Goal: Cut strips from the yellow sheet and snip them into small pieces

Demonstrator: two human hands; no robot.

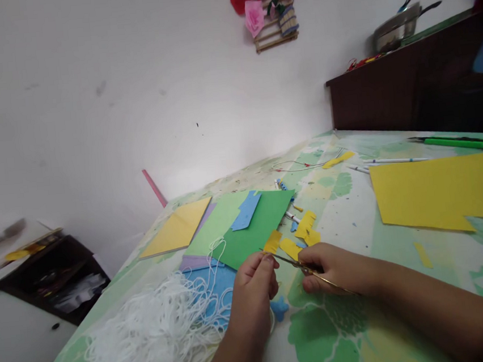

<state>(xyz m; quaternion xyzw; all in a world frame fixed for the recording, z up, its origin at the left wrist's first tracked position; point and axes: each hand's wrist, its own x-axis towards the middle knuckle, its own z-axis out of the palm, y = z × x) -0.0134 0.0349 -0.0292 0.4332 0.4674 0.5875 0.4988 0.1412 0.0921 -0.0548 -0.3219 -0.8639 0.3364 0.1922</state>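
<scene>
My left hand [256, 288] is closed in a pinch at the lower middle. A small yellow paper piece [272, 240] sticks up from its fingertips. My right hand [329, 269] is wrapped round the handles of a pair of scissors [289, 260], whose blades point left and reach the left fingertips and the paper. How far the blades are apart cannot be made out. Beyond the hands lie cut yellow paper scraps [306, 229]. A blue star-shaped piece [280, 308] rests beside my left wrist. To the left is a tangled heap of white string [153, 332].
Green sheets [248, 246], a blue paper piece [246, 210] and a yellow-orange sheet [177, 227] lie further back. On the right are a big yellow sheet [443, 190], white pens [393, 160] and a green cutter [466, 141]. A dark cabinet [406, 74] stands behind.
</scene>
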